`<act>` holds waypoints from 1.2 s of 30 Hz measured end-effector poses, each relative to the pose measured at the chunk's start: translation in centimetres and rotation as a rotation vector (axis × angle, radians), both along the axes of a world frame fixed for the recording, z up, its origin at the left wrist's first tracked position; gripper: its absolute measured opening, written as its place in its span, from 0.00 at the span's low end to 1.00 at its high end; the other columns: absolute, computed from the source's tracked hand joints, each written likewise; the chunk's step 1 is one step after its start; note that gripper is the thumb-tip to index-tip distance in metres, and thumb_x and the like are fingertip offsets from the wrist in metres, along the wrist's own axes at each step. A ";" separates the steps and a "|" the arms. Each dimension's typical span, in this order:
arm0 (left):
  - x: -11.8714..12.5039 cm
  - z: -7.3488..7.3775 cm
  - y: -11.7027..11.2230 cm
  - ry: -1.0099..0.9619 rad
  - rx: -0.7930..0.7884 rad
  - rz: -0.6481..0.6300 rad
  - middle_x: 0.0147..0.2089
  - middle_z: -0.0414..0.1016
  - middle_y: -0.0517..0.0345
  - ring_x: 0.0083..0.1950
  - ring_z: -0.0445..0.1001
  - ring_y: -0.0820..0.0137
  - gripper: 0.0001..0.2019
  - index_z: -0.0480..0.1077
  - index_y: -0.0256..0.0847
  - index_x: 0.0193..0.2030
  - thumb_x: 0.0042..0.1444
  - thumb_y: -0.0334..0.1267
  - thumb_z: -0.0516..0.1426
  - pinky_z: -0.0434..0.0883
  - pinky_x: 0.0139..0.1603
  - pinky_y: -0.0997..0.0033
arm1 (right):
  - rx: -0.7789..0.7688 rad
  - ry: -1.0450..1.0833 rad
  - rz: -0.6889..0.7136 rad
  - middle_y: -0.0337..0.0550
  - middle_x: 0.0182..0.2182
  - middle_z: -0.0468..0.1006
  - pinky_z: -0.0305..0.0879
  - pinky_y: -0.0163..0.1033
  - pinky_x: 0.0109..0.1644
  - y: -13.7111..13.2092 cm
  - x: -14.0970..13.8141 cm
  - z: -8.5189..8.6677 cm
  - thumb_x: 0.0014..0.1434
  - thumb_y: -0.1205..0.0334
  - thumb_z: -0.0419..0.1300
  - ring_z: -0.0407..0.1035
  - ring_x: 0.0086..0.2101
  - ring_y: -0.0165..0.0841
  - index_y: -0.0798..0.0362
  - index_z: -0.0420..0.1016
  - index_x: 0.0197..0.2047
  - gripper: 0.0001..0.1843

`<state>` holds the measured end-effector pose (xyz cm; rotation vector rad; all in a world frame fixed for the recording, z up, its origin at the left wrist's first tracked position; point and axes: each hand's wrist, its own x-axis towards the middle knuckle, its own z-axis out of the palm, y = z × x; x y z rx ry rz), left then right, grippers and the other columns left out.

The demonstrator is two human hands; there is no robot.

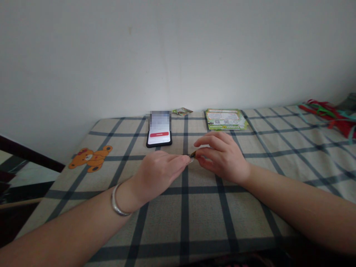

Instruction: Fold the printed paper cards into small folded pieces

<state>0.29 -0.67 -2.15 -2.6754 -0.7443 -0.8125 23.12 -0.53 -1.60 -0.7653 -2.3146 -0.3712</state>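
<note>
My left hand [160, 171] and my right hand [222, 155] meet over the middle of a checked cloth [194, 218]. Both pinch a tiny dark and gold folded piece [193, 155] between their fingertips. It is too small to name. The left hand's fingers are pressed together and point right. My right hand's thumb and fingers curl round the piece from the other side. A silver bangle [118, 204] sits on my left wrist.
A phone [159, 129] with a lit screen lies flat behind the hands. A stack of green printed sheets [226, 119] and a small folded paper [182, 111] lie near the wall. Red and green strips [330, 115] sit at the far right. A bear print [90, 157] marks the cloth's left.
</note>
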 end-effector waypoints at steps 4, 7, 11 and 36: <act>0.0 -0.1 0.1 -0.015 0.031 -0.012 0.27 0.75 0.62 0.27 0.74 0.70 0.08 0.69 0.40 0.38 0.66 0.36 0.50 0.65 0.27 0.71 | 0.004 0.005 0.016 0.42 0.44 0.78 0.66 0.44 0.46 0.0 -0.1 -0.1 0.59 0.65 0.60 0.68 0.44 0.37 0.52 0.75 0.38 0.03; 0.1 -0.1 0.0 -0.013 0.032 -0.022 0.27 0.75 0.62 0.27 0.74 0.71 0.09 0.69 0.40 0.37 0.67 0.36 0.50 0.65 0.28 0.71 | 0.016 -0.016 0.030 0.41 0.44 0.78 0.66 0.43 0.47 0.0 -0.2 -0.1 0.60 0.66 0.59 0.68 0.45 0.37 0.51 0.74 0.39 0.04; 0.0 -0.1 0.0 0.001 0.015 0.009 0.25 0.73 0.63 0.25 0.72 0.71 0.09 0.69 0.40 0.37 0.66 0.36 0.50 0.64 0.27 0.70 | 0.034 -0.043 0.025 0.41 0.45 0.78 0.65 0.43 0.48 -0.1 -0.2 -0.1 0.60 0.66 0.59 0.68 0.46 0.37 0.51 0.74 0.40 0.05; 0.2 -0.2 0.0 0.009 0.008 0.068 0.25 0.74 0.61 0.25 0.73 0.69 0.10 0.67 0.40 0.35 0.66 0.37 0.49 0.64 0.26 0.69 | -0.058 0.100 0.015 0.43 0.45 0.76 0.65 0.44 0.49 -0.5 -0.6 0.3 0.57 0.68 0.59 0.67 0.46 0.37 0.50 0.73 0.35 0.04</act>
